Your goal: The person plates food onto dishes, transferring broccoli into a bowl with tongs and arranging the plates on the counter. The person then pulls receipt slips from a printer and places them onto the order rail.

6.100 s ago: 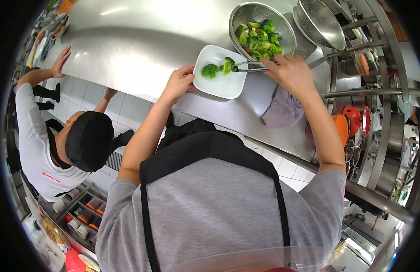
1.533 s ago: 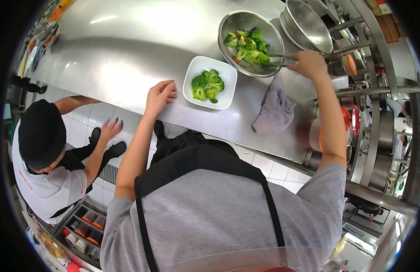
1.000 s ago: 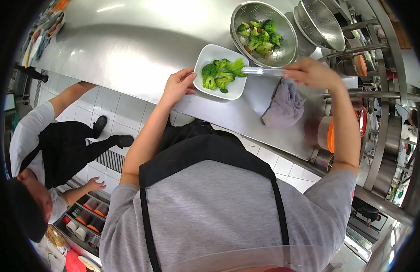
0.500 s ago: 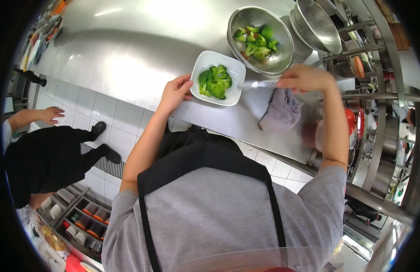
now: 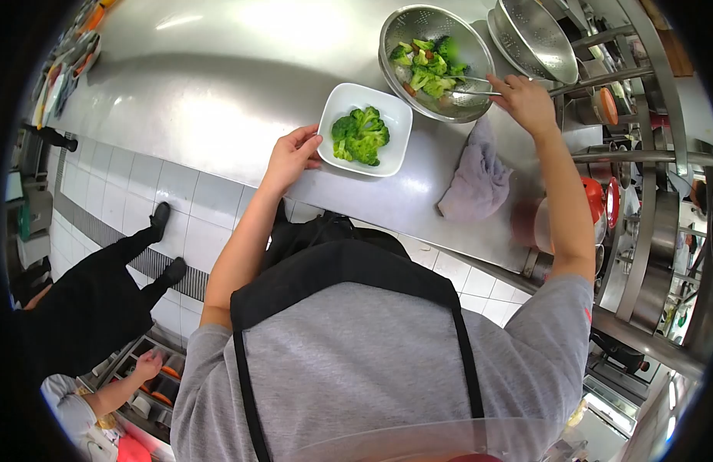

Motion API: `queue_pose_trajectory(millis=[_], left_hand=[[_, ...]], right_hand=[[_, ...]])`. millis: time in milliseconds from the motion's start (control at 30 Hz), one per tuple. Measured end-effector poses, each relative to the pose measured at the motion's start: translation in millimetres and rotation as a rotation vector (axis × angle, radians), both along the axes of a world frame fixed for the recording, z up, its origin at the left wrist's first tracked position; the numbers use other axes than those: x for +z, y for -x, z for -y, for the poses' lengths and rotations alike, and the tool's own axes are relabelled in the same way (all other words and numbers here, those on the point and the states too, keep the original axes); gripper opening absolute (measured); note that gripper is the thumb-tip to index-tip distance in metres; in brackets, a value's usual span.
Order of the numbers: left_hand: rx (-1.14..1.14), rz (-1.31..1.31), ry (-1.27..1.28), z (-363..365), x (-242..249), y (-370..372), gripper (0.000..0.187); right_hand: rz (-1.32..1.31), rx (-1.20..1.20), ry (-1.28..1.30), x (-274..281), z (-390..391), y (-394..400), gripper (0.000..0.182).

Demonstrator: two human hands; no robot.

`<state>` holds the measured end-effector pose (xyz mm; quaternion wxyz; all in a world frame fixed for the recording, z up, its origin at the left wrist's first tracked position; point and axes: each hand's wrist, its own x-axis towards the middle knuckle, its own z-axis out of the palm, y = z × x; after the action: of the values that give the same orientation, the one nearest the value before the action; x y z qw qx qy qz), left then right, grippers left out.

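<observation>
A white square bowl (image 5: 401, 123) holding green broccoli (image 5: 362, 137) sits on the steel counter near its front edge. My left hand (image 5: 295, 158) grips the bowl's left rim, thumb uppermost. Up and to the right stands a perforated metal colander (image 5: 479, 58) with more broccoli florets (image 5: 429, 75) and small reddish-brown pieces in it. My right hand (image 5: 528, 104) is closed around metal tongs (image 5: 478, 87) that reach over the colander's right rim. Their tips are down among the florets.
A crumpled grey-purple cloth (image 5: 479, 185) lies below the colander. Another metal colander (image 5: 535, 38) stands at its right, beside a steel rack (image 5: 637, 158). Behind on the left, a person in black (image 5: 94, 304) reaches toward containers (image 5: 167, 377). The counter's front edge runs along my waist.
My right hand has moved the tongs from the bowl's right side up into the colander. My left hand stays at the bowl. The person at the left has moved and now reaches toward the containers.
</observation>
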<state>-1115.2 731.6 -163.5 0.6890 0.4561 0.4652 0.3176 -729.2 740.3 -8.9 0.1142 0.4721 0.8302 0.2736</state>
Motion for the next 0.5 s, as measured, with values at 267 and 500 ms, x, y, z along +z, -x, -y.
queue_pose_trajectory(millis=[267,500], left_hand=[[0.037,0.031,-0.002,1.1,0.0,-0.6,0.034],[0.032,0.037,-0.026,1.2,-2.0,-0.1,0.033]], right_hand=[[-0.820,-0.467,0.552,37.4,26.2,7.9,0.030],[-1.609,-0.950,1.303,-24.0,68.7,87.6,0.040]])
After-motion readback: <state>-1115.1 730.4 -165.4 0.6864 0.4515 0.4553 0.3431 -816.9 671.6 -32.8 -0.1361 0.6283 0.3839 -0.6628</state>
